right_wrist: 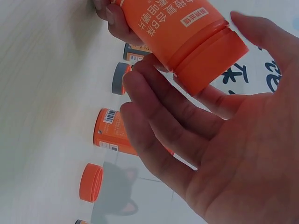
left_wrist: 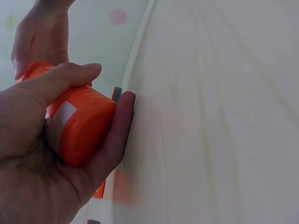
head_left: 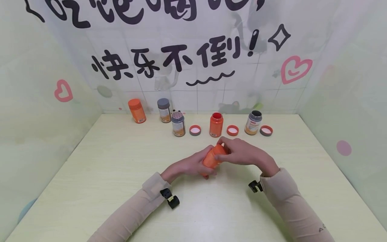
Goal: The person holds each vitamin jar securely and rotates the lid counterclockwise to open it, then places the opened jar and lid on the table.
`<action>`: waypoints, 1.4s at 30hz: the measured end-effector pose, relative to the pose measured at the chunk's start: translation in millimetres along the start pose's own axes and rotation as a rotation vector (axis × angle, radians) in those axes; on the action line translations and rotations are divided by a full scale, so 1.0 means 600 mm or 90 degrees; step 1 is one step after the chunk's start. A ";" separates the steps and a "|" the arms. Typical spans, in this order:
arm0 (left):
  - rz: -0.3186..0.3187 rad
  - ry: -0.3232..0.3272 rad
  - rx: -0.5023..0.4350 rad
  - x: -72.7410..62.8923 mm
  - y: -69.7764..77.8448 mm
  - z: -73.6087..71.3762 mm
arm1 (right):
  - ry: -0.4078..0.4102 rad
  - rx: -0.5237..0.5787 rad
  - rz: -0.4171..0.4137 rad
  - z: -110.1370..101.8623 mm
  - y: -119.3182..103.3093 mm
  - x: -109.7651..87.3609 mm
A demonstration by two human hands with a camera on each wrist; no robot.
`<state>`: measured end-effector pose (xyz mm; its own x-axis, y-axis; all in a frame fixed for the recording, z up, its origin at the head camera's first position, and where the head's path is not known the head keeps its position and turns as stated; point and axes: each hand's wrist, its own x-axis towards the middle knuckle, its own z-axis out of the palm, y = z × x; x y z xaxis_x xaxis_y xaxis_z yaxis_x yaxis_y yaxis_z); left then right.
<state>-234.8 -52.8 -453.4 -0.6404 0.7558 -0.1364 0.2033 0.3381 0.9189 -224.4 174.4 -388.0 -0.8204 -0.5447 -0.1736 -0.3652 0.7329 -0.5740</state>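
My left hand [head_left: 193, 164] grips the body of an orange bottle [head_left: 210, 160] above the table, thumb on one side and fingers curled round the other. The bottle is tilted, its orange screw cap [right_wrist: 212, 60] toward my right hand. In the left wrist view the bottle's base [left_wrist: 91, 133] faces the camera. My right hand [head_left: 242, 152] reaches over from the right, with thumb and fingers around the cap. In the right wrist view the fingers [right_wrist: 163, 126] curve under the cap and the thumb lies across from them.
Along the back wall stand a capped orange bottle [head_left: 137, 111], a grey-capped bottle [head_left: 164, 112], a grey bottle with a patterned top [head_left: 178, 126], an uncapped orange bottle [head_left: 216, 127] and an uncapped grey bottle [head_left: 252, 124]. Loose caps lie upturned: one [head_left: 195, 130], another [head_left: 232, 130] and a third [head_left: 266, 130].
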 end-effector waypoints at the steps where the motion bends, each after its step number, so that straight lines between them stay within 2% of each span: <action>1: 0.002 0.000 0.001 0.000 0.000 0.000 | 0.002 -0.002 0.006 0.000 0.001 0.000; 8: -0.002 -0.006 0.001 0.000 0.000 0.001 | 0.019 -0.029 0.036 -0.001 0.004 0.000; 24: -0.015 -0.009 0.001 0.000 0.002 0.001 | -0.028 -0.003 -0.032 -0.015 0.006 -0.004; 30: -0.008 -0.009 -0.007 0.000 0.002 0.001 | 0.011 -0.051 0.021 -0.011 0.000 -0.002; 35: -0.009 -0.013 -0.009 0.001 0.001 0.002 | 0.011 -0.094 0.054 -0.006 -0.003 -0.001; 42: -0.012 -0.013 0.007 0.001 0.001 0.002 | -0.022 -0.037 0.020 -0.008 0.003 -0.003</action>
<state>-234.1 -51.5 -453.2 -0.6286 0.7609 -0.1609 0.1997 0.3579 0.9122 -225.8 178.6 -384.6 -0.8168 -0.5339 -0.2188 -0.3647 0.7716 -0.5211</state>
